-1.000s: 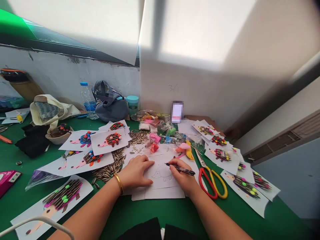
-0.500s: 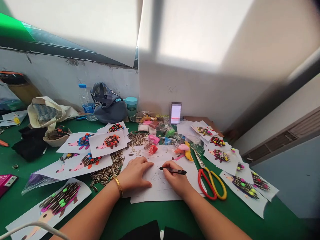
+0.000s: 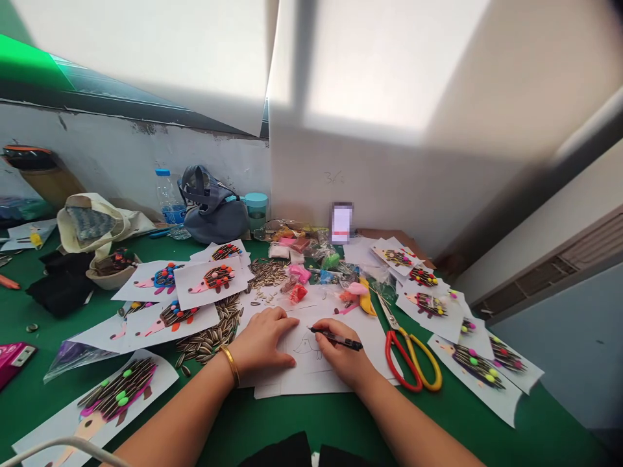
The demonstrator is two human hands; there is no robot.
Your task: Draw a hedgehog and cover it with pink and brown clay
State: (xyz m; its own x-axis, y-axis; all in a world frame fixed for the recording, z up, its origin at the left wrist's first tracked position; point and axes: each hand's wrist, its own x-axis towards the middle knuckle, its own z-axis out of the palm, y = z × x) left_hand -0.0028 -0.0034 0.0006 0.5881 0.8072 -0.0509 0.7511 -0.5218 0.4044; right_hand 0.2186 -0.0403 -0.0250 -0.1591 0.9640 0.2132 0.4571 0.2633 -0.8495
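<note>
A white sheet of paper [image 3: 335,383] lies in front of me with a small line drawing [image 3: 305,347] on it. My right hand [image 3: 343,357] grips a black pen [image 3: 343,338], its tip touching or just above the paper at the top of the drawing. Flat on the sheet's left part rests my left hand [image 3: 265,344], fingers stretched and thumb apart, holding nothing. A gold bangle [image 3: 230,364] circles the left wrist. Red-and-yellow-handled scissors [image 3: 406,350] lie right of the sheet, blades pointing away.
Sunflower seeds [image 3: 214,334] are heaped left of the paper. Hedgehog pictures [image 3: 204,279] on paper lie at left, with more hedgehog cards [image 3: 433,305] at right. Bagged coloured clay [image 3: 298,293] sits behind the sheet. A phone [image 3: 342,224], cup [image 3: 256,211] and blue-grey bag [image 3: 214,217] stand at the back.
The pen tip has shifted very slightly left and down, near the top of the drawing. My left hand stays in place. The whole view has tilted a little.
</note>
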